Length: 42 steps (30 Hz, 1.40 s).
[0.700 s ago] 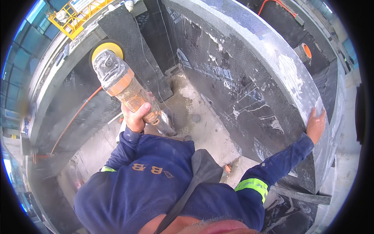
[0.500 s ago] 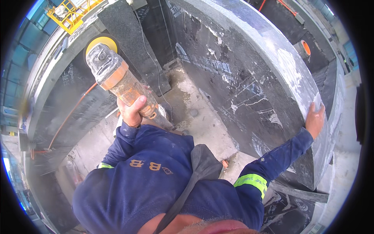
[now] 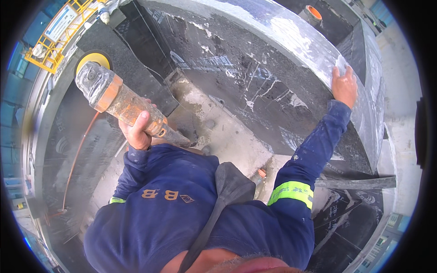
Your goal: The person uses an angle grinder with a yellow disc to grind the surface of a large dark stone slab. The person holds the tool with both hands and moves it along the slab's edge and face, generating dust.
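Note:
My left hand (image 3: 136,127) is wrapped round the body of a dusty orange angle grinder (image 3: 120,102), held at a slant over the left side of my lap. Its head carries a round yellow pad (image 3: 102,59) and points toward the upper left. My right hand (image 3: 343,86) rests with fingers apart on the pale, white-streaked top edge (image 3: 305,36) of a curved wall, whose dark, patchy face (image 3: 227,82) runs down to the concrete floor. My left thumb shows across the grinder; the other fingers are mostly hidden behind it.
A yellow metal frame (image 3: 50,54) stands at upper left. A dark slab (image 3: 109,48) with a loose cable lies beside it. An orange-rimmed pipe (image 3: 313,13) sits beyond the wall. A thin orange hose (image 3: 79,154) hangs at left; the concrete floor (image 3: 241,141) has rubble and a low strip at right (image 3: 359,182).
My right hand has moved forward along the wall's top edge, higher in the picture. The grinder in my left hand sits farther left, and the whole view has shifted somewhat.

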Tool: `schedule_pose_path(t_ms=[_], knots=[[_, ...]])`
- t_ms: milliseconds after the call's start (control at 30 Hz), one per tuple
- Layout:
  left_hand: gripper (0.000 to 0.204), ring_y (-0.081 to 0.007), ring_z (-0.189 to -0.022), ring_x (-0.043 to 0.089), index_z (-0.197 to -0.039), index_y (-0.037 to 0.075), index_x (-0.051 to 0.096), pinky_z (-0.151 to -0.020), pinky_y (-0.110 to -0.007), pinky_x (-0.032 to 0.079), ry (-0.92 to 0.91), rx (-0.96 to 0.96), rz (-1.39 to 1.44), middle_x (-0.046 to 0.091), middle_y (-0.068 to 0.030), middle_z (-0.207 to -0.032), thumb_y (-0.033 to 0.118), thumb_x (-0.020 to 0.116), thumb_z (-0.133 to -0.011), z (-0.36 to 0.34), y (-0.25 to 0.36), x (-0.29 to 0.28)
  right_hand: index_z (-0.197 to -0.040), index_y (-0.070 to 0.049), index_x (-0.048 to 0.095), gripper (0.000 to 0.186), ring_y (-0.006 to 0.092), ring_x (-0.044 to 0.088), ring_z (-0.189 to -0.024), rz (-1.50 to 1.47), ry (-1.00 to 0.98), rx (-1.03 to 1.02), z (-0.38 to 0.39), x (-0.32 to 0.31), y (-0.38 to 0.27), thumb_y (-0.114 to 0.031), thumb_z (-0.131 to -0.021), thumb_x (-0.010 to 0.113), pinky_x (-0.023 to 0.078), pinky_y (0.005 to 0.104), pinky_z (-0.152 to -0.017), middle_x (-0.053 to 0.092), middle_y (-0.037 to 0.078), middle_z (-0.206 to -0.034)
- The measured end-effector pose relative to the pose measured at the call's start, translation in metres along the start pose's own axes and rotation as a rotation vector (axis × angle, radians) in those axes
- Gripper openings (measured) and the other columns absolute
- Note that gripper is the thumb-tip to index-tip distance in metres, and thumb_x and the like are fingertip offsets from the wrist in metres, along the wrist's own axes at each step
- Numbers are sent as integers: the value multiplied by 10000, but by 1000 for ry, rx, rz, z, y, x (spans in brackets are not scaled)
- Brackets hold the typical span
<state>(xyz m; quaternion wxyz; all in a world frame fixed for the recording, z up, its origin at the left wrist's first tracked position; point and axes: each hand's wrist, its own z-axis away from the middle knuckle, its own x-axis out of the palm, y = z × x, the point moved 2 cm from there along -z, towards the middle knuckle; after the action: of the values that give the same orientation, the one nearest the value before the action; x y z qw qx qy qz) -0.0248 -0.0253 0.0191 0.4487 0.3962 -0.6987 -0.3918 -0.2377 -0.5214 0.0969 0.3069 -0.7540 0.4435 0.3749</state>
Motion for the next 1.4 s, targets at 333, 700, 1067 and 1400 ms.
schedule_pose_path(t_ms=[333, 700, 1067, 1400], knots=[[637, -316, -902, 653, -1255, -57, 447, -767, -426, 558, -62, -20, -6, 606, -221, -1058, 190, 719, -734, 7, 3, 12, -1334, -125, 533, 541, 387, 544, -1186, -26, -49, 56, 8, -18, -10, -463, -911, 536, 392, 560, -996, 589, 193, -1250], [631, -311, -912, 652, -1253, -64, 457, -798, -429, 549, -154, -29, -24, 607, -215, -1070, 162, 722, -727, 7, -3, 30, -1338, -132, 506, 535, 392, 520, -1215, -26, -64, 72, 6, -12, -7, -471, -924, 508, 353, 596, -1015, 575, 197, -1256], [645, -295, -909, 655, -1232, -56, 483, -804, -419, 544, -181, -86, -65, 622, -190, -1044, 192, 739, -695, 5, -7, 41, -1362, -145, 505, 523, 382, 520, -1218, -16, -69, 44, 7, -14, -9, -444, -933, 510, 342, 599, -1025, 579, 196, -1253], [661, -270, -900, 657, -1192, -58, 517, -802, -395, 541, -218, -90, -120, 626, -174, -1016, 245, 787, -671, 0, -7, 32, -1354, -160, 510, 487, 380, 520, -1218, 22, -59, 79, 7, -10, -14, -421, -942, 495, 356, 598, -1002, 567, 176, -1281]])
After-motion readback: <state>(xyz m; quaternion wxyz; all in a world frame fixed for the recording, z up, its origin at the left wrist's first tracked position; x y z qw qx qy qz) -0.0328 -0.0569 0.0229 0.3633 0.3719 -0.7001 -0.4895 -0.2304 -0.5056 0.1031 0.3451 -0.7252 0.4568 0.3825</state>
